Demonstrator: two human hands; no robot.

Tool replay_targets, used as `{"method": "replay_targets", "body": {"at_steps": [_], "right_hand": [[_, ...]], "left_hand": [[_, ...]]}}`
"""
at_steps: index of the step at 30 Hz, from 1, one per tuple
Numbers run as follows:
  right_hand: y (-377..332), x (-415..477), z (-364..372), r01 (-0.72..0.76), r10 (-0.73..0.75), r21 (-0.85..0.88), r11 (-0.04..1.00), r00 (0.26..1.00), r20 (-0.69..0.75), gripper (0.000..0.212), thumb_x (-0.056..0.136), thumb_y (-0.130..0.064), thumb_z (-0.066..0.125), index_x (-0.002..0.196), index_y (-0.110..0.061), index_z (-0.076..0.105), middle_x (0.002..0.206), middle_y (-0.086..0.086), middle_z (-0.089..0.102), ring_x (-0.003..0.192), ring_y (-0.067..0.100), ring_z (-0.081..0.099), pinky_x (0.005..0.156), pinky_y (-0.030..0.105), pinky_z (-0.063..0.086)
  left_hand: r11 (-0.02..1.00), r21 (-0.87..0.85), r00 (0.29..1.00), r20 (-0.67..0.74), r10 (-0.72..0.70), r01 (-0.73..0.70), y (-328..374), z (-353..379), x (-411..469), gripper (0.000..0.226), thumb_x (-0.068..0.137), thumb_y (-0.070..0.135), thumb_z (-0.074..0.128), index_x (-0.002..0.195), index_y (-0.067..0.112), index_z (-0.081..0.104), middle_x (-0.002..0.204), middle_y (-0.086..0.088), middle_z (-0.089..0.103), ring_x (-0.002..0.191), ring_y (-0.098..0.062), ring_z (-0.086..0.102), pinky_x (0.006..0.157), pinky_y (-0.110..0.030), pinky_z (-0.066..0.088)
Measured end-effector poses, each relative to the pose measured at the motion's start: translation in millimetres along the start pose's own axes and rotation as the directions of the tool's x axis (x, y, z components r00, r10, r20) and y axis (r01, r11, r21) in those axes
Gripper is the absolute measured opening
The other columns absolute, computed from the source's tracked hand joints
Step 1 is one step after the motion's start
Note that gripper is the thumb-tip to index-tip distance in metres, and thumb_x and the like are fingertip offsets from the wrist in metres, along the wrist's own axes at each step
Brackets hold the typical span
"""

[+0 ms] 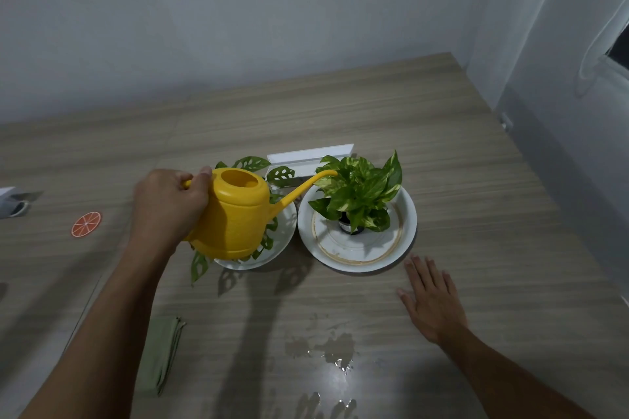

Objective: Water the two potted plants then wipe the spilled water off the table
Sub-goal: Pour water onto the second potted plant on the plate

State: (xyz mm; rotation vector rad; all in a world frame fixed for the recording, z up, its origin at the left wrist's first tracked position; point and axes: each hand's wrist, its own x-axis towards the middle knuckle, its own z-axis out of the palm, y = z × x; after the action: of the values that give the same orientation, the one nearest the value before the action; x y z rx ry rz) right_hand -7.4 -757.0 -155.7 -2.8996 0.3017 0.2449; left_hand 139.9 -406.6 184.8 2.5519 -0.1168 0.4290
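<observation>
My left hand [168, 206] grips the handle of a yellow watering can [235, 214], held above the left potted plant [280, 175], whose holed leaves show around it. The spout tip reaches the leaves of the right potted plant [360, 194], which stands on a white plate [405, 231]. The left plant's white plate [284, 241] is mostly hidden by the can. My right hand [432, 299] lies flat and open on the wooden table [476, 180], right of the spilled water [326, 347]. A folded green cloth [161, 355] lies at the front left.
A white angled card stand [309, 158] sits behind the plants. An orange-slice coaster [86, 224] lies at the left, with a white object [10, 202] at the left edge. More water drops [326, 405] lie near the front edge. A wall and curtain are at the right.
</observation>
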Motion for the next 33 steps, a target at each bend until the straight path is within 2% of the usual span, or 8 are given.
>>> {"method": "replay_targets", "body": {"at_steps": [4, 8, 16, 19, 23, 27, 30, 33], "right_hand": [[-0.6, -0.4, -1.7, -0.002, 0.002, 0.008, 1.0, 1.0, 0.0, 0.068, 0.097, -0.059, 0.018, 0.153, -0.026, -0.003, 0.161, -0.006, -0.008, 0.148, 0.016, -0.011, 0.12, 0.044, -0.001], [-1.3, -1.6, -3.5, 0.001, -0.001, -0.006, 1.0, 1.0, 0.01, 0.068, 0.097, -0.058, 0.017, 0.153, -0.026, -0.005, 0.161, -0.006, -0.012, 0.147, 0.016, -0.016, 0.12, 0.044, -0.003], [-2.1, -2.2, -6.5, 0.003, -0.003, 0.005, 1.0, 1.0, 0.012, 0.068, 0.098, -0.058, 0.018, 0.154, -0.025, -0.003, 0.161, -0.005, -0.01, 0.148, 0.017, -0.015, 0.121, 0.044, -0.002], [-2.2, -2.0, -7.2, 0.003, -0.003, 0.006, 1.0, 1.0, 0.008, 0.068, 0.098, -0.058, 0.019, 0.153, -0.025, -0.003, 0.162, -0.005, -0.008, 0.149, 0.018, -0.013, 0.121, 0.045, 0.0], [-2.2, -2.1, -6.2, 0.005, -0.005, -0.012, 1.0, 1.0, 0.016, 0.068, 0.097, -0.059, 0.014, 0.152, -0.026, -0.009, 0.162, -0.005, -0.011, 0.147, 0.017, -0.017, 0.121, 0.045, -0.001], [-2.4, -2.2, -7.0, 0.008, -0.008, 0.006, 1.0, 1.0, -0.002, 0.07, 0.093, -0.062, 0.006, 0.152, -0.026, -0.006, 0.161, -0.006, -0.009, 0.147, 0.016, -0.015, 0.121, 0.045, 0.0], [-1.2, -1.7, -5.4, 0.011, -0.011, 0.0, 1.0, 1.0, -0.008, 0.072, 0.089, -0.064, -0.002, 0.15, -0.027, -0.01, 0.16, -0.007, -0.012, 0.147, 0.016, -0.016, 0.121, 0.044, -0.001], [-1.4, -1.1, -4.8, 0.014, -0.014, 0.019, 1.0, 1.0, -0.021, 0.072, 0.091, -0.063, 0.004, 0.152, -0.025, -0.004, 0.161, -0.006, -0.007, 0.148, 0.017, -0.012, 0.121, 0.046, 0.002]], "left_hand": [[1.0, 0.001, 1.0, 0.003, 0.012, -0.012, 3.4, -0.1, 2.4, 0.057, 0.097, 0.038, 0.055, 0.06, -0.005, 0.063, 0.053, -0.026, 0.055, 0.053, -0.039, 0.054, 0.053, -0.04, 0.044], [0.999, 0.029, 0.999, 0.003, 0.043, -0.043, 6.4, -0.7, 4.3, 0.058, 0.098, 0.036, 0.056, 0.053, -0.001, 0.056, 0.047, -0.018, 0.049, 0.047, -0.033, 0.048, 0.049, -0.031, 0.034], [0.997, 0.046, 0.998, 0.006, 0.062, -0.063, 10.1, -1.9, 7.8, 0.06, 0.098, 0.037, 0.055, 0.058, -0.007, 0.06, 0.053, -0.028, 0.056, 0.054, -0.042, 0.056, 0.057, -0.048, 0.049], [0.997, 0.042, 0.998, 0.008, 0.057, -0.057, 12.0, -2.8, 7.9, 0.059, 0.097, 0.038, 0.055, 0.06, -0.008, 0.061, 0.056, -0.03, 0.057, 0.056, -0.044, 0.057, 0.058, -0.05, 0.05], [0.995, 0.072, 0.998, 0.001, 0.062, -0.062, 15.6, -3.9, 9.1, 0.068, 0.089, 0.05, 0.047, 0.066, -0.012, 0.064, 0.059, -0.031, 0.059, 0.06, -0.043, 0.058, 0.062, -0.049, 0.048], [0.994, 0.082, 0.997, -0.007, 0.08, -0.079, 16.8, -4.8, 10.6, 0.067, 0.089, 0.049, 0.047, 0.064, -0.011, 0.062, 0.057, -0.03, 0.057, 0.057, -0.04, 0.056, 0.057, -0.045, 0.044], [0.994, 0.081, 0.997, -0.013, 0.076, -0.074, 16.9, -3.9, 12.2, 0.063, 0.088, 0.049, 0.047, 0.058, -0.005, 0.06, 0.049, -0.022, 0.052, 0.052, -0.033, 0.053, 0.051, -0.035, 0.037], [0.993, 0.095, 0.997, -0.013, 0.075, -0.073, 16.3, -3.1, 14.0, 0.059, 0.089, 0.048, 0.048, 0.055, 0.0, 0.06, 0.045, -0.012, 0.048, 0.05, -0.026, 0.05, 0.049, -0.03, 0.031]]}}
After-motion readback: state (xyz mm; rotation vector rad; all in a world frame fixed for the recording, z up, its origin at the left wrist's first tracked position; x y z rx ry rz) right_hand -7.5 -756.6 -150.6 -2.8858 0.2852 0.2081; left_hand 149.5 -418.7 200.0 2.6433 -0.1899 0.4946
